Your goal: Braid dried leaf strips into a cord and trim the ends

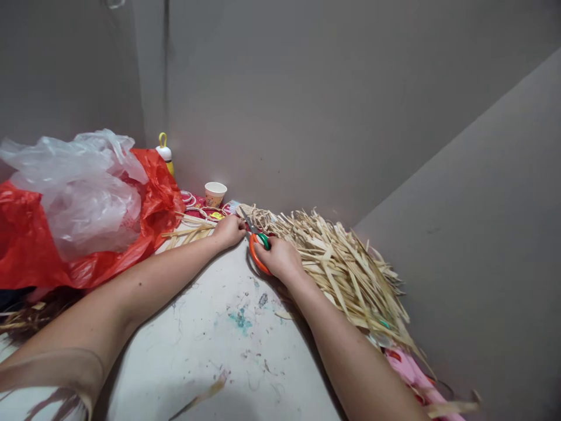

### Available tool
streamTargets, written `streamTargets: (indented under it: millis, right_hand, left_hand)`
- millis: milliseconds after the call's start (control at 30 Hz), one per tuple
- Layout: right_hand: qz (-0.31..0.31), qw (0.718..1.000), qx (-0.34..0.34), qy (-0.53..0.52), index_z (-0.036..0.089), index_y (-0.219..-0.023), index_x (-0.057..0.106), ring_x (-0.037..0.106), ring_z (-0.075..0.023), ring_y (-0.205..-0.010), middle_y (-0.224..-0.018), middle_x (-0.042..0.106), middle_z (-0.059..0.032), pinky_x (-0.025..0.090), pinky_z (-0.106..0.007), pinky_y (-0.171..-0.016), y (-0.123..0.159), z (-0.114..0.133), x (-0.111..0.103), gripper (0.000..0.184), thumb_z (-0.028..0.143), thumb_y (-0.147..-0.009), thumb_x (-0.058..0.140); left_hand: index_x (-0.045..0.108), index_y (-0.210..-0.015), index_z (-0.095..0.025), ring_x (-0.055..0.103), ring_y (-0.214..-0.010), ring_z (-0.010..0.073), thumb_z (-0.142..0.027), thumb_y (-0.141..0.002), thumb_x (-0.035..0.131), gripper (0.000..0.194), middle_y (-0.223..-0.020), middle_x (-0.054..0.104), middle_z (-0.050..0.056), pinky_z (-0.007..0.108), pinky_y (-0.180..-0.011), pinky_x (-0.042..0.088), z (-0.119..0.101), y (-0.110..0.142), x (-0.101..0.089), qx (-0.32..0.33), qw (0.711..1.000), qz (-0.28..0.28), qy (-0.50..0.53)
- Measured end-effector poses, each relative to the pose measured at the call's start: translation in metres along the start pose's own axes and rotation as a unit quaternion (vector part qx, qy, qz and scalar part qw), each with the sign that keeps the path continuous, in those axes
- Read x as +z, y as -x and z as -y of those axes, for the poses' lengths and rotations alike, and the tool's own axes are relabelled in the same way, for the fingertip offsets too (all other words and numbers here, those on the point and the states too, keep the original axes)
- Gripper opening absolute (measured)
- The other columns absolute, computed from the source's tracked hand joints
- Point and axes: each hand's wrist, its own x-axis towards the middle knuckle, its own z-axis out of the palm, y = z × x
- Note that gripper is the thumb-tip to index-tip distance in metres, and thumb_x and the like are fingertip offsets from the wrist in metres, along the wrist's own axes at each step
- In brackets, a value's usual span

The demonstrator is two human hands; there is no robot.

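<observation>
My right hand (283,257) is closed round the handles of a pair of scissors (253,241) with orange and green grips. Their metal blades point up and away, just right of my left hand (230,232). The fingers of that left hand are bent together near the blades; what they pinch, if anything, is too small to make out. Close beside my right hand lies a thick heap of dried straw-coloured strips (346,272). A few more pale strips (188,233) lie behind my left wrist.
A red plastic bag (162,181) with a clear plastic bag (92,199) fills the left side. A paper cup (215,194) and a yellow-and-white bottle (164,154) stand by the grey wall (307,105). Stains mark the white tabletop (197,345). Something pink (409,368) lies at lower right.
</observation>
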Motion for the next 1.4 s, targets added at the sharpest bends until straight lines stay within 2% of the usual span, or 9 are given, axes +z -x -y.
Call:
streamTargets:
  millis: [300, 467, 633, 833, 1033, 1233, 1300, 1400]
  right_hand:
    - [0.002, 1.000, -0.003, 0.013, 0.017, -0.098, 0.067, 0.067, -0.0307, -0.092, -0.094, 0.071, -0.0149, 0.046, -0.035, -0.072, -0.0004, -0.0007, 0.0068, 0.052, 0.057, -0.086, 0.036]
    - [-0.039, 0.999, -0.001, 0.028, 0.016, -0.099, 0.065, 0.067, -0.0289, -0.090, -0.092, 0.071, -0.0159, 0.046, -0.034, -0.073, 0.0018, 0.0020, 0.0078, 0.054, 0.058, -0.088, 0.032]
    - [0.028, 0.999, -0.004, 0.043, 0.016, -0.100, 0.065, 0.066, -0.0297, -0.092, -0.097, 0.071, -0.0166, 0.047, -0.036, -0.074, 0.0015, 0.0018, 0.0100, 0.053, 0.057, -0.086, 0.035]
    - [-0.065, 0.997, 0.011, 0.039, 0.015, -0.101, 0.064, 0.067, -0.0297, -0.090, -0.091, 0.070, -0.0156, 0.047, -0.036, -0.075, 0.0021, 0.0014, 0.0061, 0.055, 0.056, -0.089, 0.030]
    - [0.009, 0.999, -0.009, 0.051, 0.015, -0.100, 0.065, 0.067, -0.0309, -0.092, -0.094, 0.070, -0.0173, 0.047, -0.037, -0.075, 0.0015, 0.0012, 0.0106, 0.052, 0.056, -0.087, 0.036]
    - [-0.083, 0.996, 0.015, 0.037, 0.015, -0.101, 0.064, 0.067, -0.0278, -0.089, -0.090, 0.070, -0.0154, 0.046, -0.035, -0.076, 0.0031, 0.0018, 0.0032, 0.053, 0.054, -0.090, 0.030]
    - [-0.064, 0.997, 0.007, 0.038, 0.015, -0.102, 0.065, 0.067, -0.0279, -0.090, -0.092, 0.070, -0.0157, 0.046, -0.035, -0.076, 0.0038, 0.0033, 0.0045, 0.053, 0.054, -0.090, 0.031]
    - [0.000, 0.999, -0.005, 0.048, 0.015, -0.102, 0.066, 0.066, -0.0293, -0.092, -0.094, 0.070, -0.0169, 0.047, -0.036, -0.076, 0.0037, 0.0040, 0.0077, 0.052, 0.055, -0.088, 0.036]
  left_hand:
    - [0.076, -0.079, -0.018, 0.060, -0.068, 0.0168, -0.025, -0.073, 0.059, 0.019, -0.075, 0.072, 0.006, 0.027, -0.065, 0.043, 0.0019, 0.0009, 0.0025, -0.015, 1.000, 0.002, -0.002]
    - [0.077, -0.078, -0.019, 0.060, -0.068, 0.0167, -0.022, -0.071, 0.058, 0.020, -0.074, 0.071, 0.005, 0.027, -0.064, 0.042, 0.0025, 0.0006, 0.0042, -0.009, 1.000, -0.003, 0.005]
    - [0.076, -0.075, -0.019, 0.059, -0.067, 0.0162, -0.023, -0.071, 0.057, 0.020, -0.072, 0.070, 0.004, 0.026, -0.063, 0.041, 0.0018, 0.0024, 0.0027, -0.016, 1.000, 0.006, 0.010]
    - [0.076, -0.075, -0.018, 0.061, -0.071, 0.0179, -0.022, -0.072, 0.057, 0.020, -0.075, 0.071, 0.006, 0.028, -0.067, 0.043, 0.0015, 0.0037, 0.0026, -0.004, 1.000, 0.000, -0.004]
    - [0.076, -0.075, -0.018, 0.060, -0.069, 0.0170, -0.023, -0.073, 0.058, 0.018, -0.072, 0.071, 0.005, 0.027, -0.065, 0.043, 0.0017, 0.0026, 0.0033, -0.014, 1.000, 0.005, -0.002]
    - [0.076, -0.075, -0.018, 0.060, -0.068, 0.0173, -0.019, -0.072, 0.057, 0.019, -0.072, 0.070, 0.005, 0.028, -0.066, 0.043, 0.0021, 0.0027, 0.0048, -0.011, 1.000, -0.001, 0.000]
    - [0.076, -0.075, -0.018, 0.060, -0.068, 0.0167, -0.020, -0.072, 0.057, 0.019, -0.072, 0.070, 0.005, 0.027, -0.065, 0.043, 0.0030, 0.0021, 0.0057, -0.012, 1.000, 0.000, 0.004]
    - [0.075, -0.075, -0.018, 0.060, -0.068, 0.0163, -0.023, -0.073, 0.058, 0.018, -0.073, 0.070, 0.005, 0.026, -0.065, 0.043, 0.0034, 0.0014, 0.0060, -0.012, 1.000, 0.001, 0.007]
